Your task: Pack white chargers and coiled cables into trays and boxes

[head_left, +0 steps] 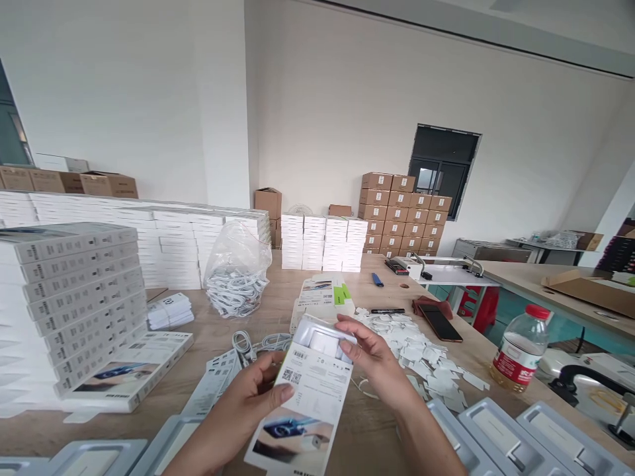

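My left hand (260, 387) is closed around the left edge of a flat printed cardboard box (307, 403), its thumb lying on the front. From the box's upper end sticks out a grey plastic tray (305, 329) with a white charger (325, 342) in it. My right hand (370, 354) pinches the right corner of this tray between thumb and fingers. Behind the box lie flattened printed boxes (317, 297). Close by my left hand are white coiled cables (243, 344) and printed leaflets (213, 380).
Finished-looking boxes (79, 297) are stacked at left, beside a bag of cables (238, 284). White paper pieces (421, 350), a phone (439, 322) and a bottle (520, 350) occupy the right. Grey trays (501, 430) line the front edge. Brown cartons (397, 211) stand behind.
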A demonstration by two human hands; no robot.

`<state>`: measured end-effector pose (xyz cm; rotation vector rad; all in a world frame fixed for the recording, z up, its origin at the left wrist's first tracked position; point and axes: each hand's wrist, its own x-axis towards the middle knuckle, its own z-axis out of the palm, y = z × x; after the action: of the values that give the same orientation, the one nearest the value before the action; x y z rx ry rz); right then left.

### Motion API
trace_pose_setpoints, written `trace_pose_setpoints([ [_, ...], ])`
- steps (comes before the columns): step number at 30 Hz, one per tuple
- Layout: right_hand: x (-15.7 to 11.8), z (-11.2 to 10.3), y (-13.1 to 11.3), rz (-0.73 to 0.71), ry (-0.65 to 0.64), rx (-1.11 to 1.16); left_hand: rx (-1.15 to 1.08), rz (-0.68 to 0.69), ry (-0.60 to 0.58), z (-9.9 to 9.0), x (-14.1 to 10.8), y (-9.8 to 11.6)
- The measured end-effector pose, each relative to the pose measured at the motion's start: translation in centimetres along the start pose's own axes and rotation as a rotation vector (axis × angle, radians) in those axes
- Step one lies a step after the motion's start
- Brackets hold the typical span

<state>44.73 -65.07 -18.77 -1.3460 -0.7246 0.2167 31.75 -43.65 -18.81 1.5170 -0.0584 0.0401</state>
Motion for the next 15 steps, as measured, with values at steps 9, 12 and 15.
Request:
trace_pose_setpoints([
  [9,0.8,-0.1,0.8,0.032,0.275,0.217,0.057,-0.06,-0.087,-1.5,-0.9,1.0],
  [12,1.3,-1.2,1.2,0.017,0.502,0.437,0.172,-0.091,-0.051,-2.7,-1.9,1.6],
  [15,1.9,-2.0,1.7,0.031,0.663,0.603,0.297,-0.125,0.119,-5.2,-3.8,2.6],
])
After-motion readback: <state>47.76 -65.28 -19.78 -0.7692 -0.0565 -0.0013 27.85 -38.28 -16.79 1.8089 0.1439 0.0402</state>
